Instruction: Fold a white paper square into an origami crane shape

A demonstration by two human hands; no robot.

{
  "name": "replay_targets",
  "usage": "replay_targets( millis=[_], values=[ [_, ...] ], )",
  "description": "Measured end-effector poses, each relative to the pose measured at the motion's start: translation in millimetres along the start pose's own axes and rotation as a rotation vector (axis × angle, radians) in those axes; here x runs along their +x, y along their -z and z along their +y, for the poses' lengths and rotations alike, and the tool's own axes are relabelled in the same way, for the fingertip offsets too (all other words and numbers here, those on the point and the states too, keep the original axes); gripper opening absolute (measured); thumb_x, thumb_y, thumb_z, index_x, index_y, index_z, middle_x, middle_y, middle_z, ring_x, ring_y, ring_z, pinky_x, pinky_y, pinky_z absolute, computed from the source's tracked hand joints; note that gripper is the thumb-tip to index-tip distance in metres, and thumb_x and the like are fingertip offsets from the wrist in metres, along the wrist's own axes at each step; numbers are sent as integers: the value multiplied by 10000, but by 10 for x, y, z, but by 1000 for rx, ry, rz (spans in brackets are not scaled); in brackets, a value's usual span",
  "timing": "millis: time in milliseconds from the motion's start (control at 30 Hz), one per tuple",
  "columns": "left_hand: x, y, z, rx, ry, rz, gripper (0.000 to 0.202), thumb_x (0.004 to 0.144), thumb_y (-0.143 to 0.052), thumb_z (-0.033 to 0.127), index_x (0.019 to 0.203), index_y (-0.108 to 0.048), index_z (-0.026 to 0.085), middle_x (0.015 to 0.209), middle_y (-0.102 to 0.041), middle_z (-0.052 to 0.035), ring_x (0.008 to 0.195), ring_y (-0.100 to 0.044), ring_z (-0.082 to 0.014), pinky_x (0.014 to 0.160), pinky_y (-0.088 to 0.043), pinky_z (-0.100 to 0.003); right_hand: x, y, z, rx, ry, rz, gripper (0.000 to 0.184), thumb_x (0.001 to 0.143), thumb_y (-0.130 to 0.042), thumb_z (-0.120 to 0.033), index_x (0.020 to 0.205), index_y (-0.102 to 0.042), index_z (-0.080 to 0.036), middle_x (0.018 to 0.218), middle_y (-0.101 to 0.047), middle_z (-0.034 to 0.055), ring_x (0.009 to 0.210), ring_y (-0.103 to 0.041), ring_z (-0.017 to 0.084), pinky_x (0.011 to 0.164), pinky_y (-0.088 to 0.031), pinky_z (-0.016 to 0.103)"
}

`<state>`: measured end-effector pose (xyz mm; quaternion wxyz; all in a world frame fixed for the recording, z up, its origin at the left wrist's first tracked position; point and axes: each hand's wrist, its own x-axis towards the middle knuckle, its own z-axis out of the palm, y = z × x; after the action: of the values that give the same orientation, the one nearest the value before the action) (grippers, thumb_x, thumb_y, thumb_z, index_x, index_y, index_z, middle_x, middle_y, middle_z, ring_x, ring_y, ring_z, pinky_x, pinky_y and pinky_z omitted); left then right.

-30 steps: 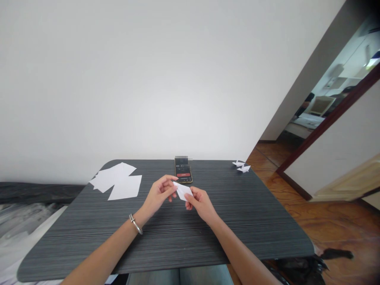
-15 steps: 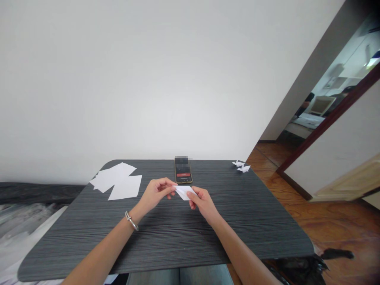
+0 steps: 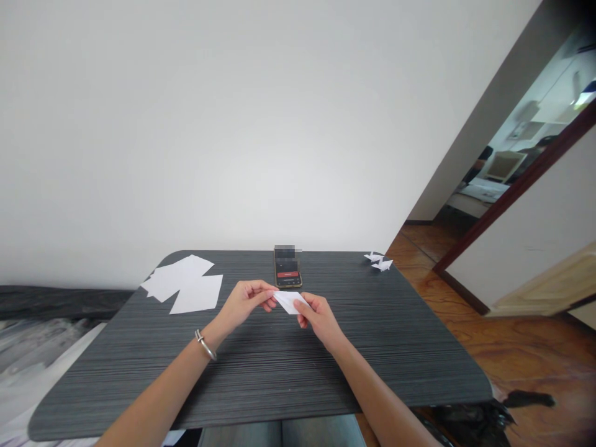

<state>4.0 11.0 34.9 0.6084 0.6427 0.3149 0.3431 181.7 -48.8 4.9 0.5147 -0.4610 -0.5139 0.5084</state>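
Between my two hands is a small folded piece of white paper (image 3: 287, 302), roughly diamond-shaped and held above the dark table (image 3: 288, 379). My left hand (image 3: 249, 302) pinches its pointed left corner between thumb and fingers; a silver bracelet circles that wrist. On the other side, my right hand (image 3: 320, 320) grips the right part, thumb on top and fingers curled beneath. Just beyond the paper stands a phone (image 3: 287, 273) with a lit screen. Two folded paper cranes (image 3: 382, 265) sit at the far right corner of the table.
Several loose white paper sheets (image 3: 198, 293) lie overlapping at the table's left. A plain white wall (image 3: 279, 124) rises behind the far edge. To the right are a wooden floor (image 3: 460, 316) and a doorway into another room. Black plastic (image 3: 475, 422) lies below the right edge.
Almost nothing differs. Both hands keep their hold on the folded paper, with only a very slight shift of the left fingers at its corner.
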Motion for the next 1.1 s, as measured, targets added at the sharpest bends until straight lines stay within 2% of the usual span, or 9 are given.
replay_targets(
  millis=[100,167,267,333,467,667,933,1100],
  values=[
    [-3,-7,24,34,-11,9,237,776,-549,300,805,-639,83,637,-642,-44,571,-585,-113,567,-487,-232,3,-4,-9,-2,-4,-2,317,723,-553,-445,588,-488,-165,442,-456,-55,374,-379,68,402,-313,198],
    [-10,-11,38,43,-28,11,261,792,-523,317,845,-636,89,655,-641,-45,587,-587,-118,568,-487,-234,5,-8,-14,-5,-4,0,323,722,-552,-448,581,-482,-166,441,-455,-54,376,-380,67,402,-314,196],
    [-18,-7,30,81,-43,1,239,739,-595,286,889,-632,104,692,-645,-35,594,-581,-113,563,-484,-225,7,-11,-11,-12,-4,0,333,715,-556,-460,579,-482,-165,436,-455,-56,372,-377,65,397,-312,193],
    [-15,2,9,129,-22,4,213,707,-630,259,848,-647,101,675,-647,-29,559,-569,-98,567,-480,-218,9,-12,-5,-8,-6,-2,333,713,-558,-461,583,-487,-163,433,-456,-56,370,-376,64,394,-310,191],
    [3,19,-28,141,-7,42,202,705,-630,251,832,-660,96,627,-648,-24,552,-576,-103,574,-479,-219,12,-12,2,3,-10,0,331,710,-567,-450,571,-487,-161,426,-460,-55,368,-382,63,388,-311,188],
    [8,31,-41,121,0,27,204,707,-632,258,822,-657,92,612,-652,-21,545,-582,-102,573,-474,-215,14,-12,10,23,-5,32,306,706,-587,-422,581,-519,-151,430,-490,-50,360,-414,60,380,-339,181],
    [-4,2,-17,67,61,41,214,689,-650,259,819,-655,89,585,-656,-22,530,-587,-102,572,-479,-217,41,-7,27,91,37,122,250,699,-613,-384,701,-589,-136,490,-595,-11,406,-539,97,400,-424,191],
    [7,-12,-37,51,63,81,212,671,-663,263,795,-660,90,596,-661,-24,525,-588,-105,566,-485,-223,18,-31,12,78,106,147,285,684,-644,-309,918,-560,-168,656,-637,-6,481,-590,108,391,-425,173]
  ],
)
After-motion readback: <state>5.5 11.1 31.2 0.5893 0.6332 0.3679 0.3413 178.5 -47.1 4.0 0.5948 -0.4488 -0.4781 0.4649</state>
